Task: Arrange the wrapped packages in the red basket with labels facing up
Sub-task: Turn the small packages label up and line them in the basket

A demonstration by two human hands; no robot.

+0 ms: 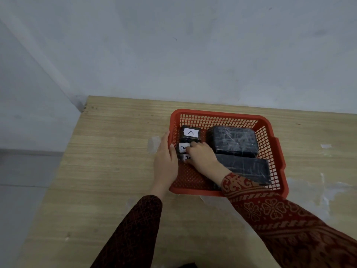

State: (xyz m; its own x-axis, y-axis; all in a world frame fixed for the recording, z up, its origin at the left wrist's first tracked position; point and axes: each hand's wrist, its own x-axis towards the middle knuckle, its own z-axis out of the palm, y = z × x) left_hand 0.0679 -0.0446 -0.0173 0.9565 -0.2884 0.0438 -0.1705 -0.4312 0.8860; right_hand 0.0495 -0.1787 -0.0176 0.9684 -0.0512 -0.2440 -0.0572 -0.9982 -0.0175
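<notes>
A red mesh basket (270, 130) sits on a wooden table. Along its left side lie three small black wrapped packages with white "A" labels up: the far one (190, 134), a middle one (182, 147) and a near one (185, 158). My right hand (202, 158) is inside the basket, fingers curled on the middle and near small packages and partly hiding them. My left hand (166, 161) grips the basket's left wall from outside. Two larger black packages show no label: a thick one (233, 141) at the far right and a flat one (249, 169) nearer me.
The table (108, 171) meets a pale wall at the back; its left edge drops to a grey floor. Bits of clear tape or plastic lie on the table left of the basket (153, 144) and to its right (326, 146).
</notes>
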